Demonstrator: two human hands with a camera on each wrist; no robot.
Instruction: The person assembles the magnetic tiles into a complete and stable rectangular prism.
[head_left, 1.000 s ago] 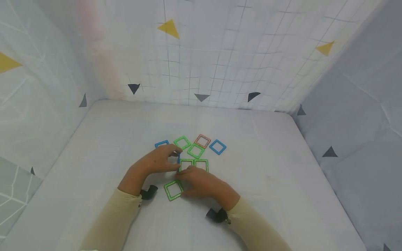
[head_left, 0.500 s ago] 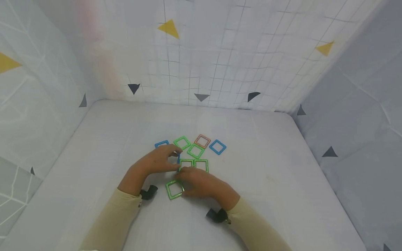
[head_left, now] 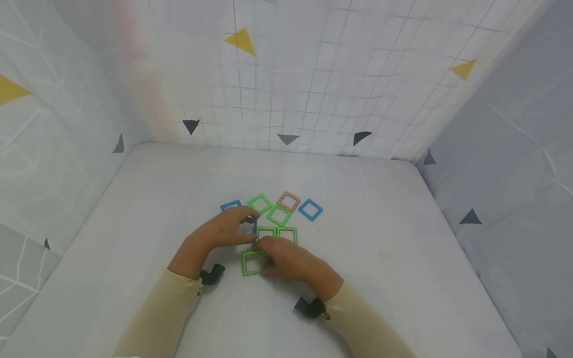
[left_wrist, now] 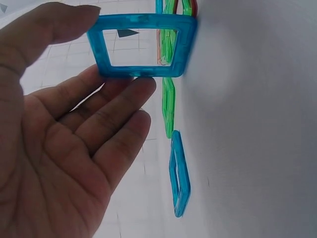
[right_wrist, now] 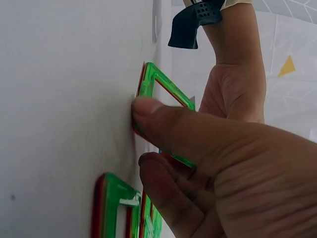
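My left hand (head_left: 226, 229) holds a blue square magnetic tile (left_wrist: 143, 21) on edge, the thumb on one side and the fingers on the opposite side. In the head view this blue tile shows as a thin upright strip at the left side of two green tiles (head_left: 286, 229) lying side by side. My right hand (head_left: 290, 259) pinches a green square tile (right_wrist: 147, 82) with a red edge beneath it, between thumb and fingers. That tile lies just in front of the pair. The right hand partly covers the near edge of the pair.
Behind the hands lie loose square frames: a blue one (head_left: 231, 203) partly behind the left hand, two green ones (head_left: 250, 205), an orange one (head_left: 295, 208) touching a green one, and another blue one (head_left: 303, 214) to the right. Fabric walls (head_left: 313, 89) rise behind the white table (head_left: 380, 223).
The green tile in my right hand has turned square with the pair and shifted slightly right and away from me. The left hand and its blue tile have stayed put.
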